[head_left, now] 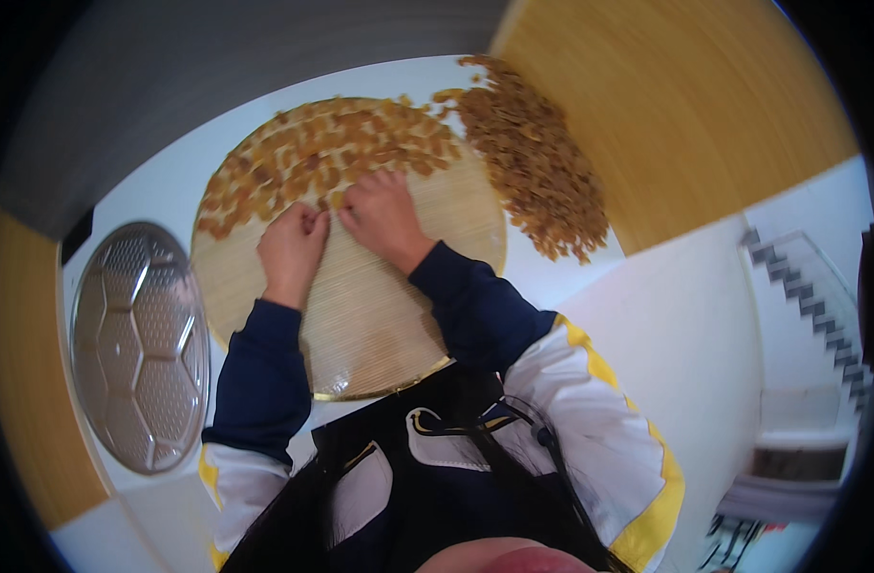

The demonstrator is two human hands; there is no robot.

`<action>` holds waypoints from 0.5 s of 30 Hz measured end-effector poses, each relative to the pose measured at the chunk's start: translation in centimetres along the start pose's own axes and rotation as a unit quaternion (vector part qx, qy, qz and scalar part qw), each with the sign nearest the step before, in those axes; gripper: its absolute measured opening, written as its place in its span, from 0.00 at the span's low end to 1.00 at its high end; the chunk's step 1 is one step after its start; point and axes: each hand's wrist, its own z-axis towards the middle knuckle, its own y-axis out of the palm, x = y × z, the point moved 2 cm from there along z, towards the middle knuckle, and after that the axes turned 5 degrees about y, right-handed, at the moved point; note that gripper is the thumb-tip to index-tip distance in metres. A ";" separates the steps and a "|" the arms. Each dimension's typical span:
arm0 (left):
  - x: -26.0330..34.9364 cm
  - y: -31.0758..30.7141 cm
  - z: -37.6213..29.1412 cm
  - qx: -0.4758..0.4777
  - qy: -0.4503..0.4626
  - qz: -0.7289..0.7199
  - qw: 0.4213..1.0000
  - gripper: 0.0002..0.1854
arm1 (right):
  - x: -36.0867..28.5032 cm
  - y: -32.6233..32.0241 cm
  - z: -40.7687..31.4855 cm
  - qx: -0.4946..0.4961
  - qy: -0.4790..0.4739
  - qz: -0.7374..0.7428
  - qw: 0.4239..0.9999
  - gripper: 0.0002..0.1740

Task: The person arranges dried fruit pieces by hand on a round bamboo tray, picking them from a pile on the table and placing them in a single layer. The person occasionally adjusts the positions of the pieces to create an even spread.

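Note:
Before me on a white table lies a round woven mat (380, 301), its far part covered with flat amber-brown pieces (286, 161), perhaps dried fruit or resin. My left hand (292, 243) is over the mat's middle, fingers bent at the near edge of the pieces; whether a piece is pinched in it cannot be told. My right hand (383, 215) is just right of it, with a yellowish piece by its thumb and its other fingertips among the pieces. A large heap of similar brown pieces (534, 150) lies right of the mat.
Left of the mat stands a clear, oval-looking plastic tray (142, 351) with ridged compartments. Wooden panels (680, 107) rise at the right and left of the table (551, 276), and a dark grey surface (265, 50) lies beyond it. Several pieces lie loose between heap and mat.

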 end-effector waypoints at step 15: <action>7.5 -0.6 -0.4 -0.079 0.100 -0.084 0.988 0.20 | 21.3 -13.9 -1.1 0.172 0.213 -0.061 0.960 0.07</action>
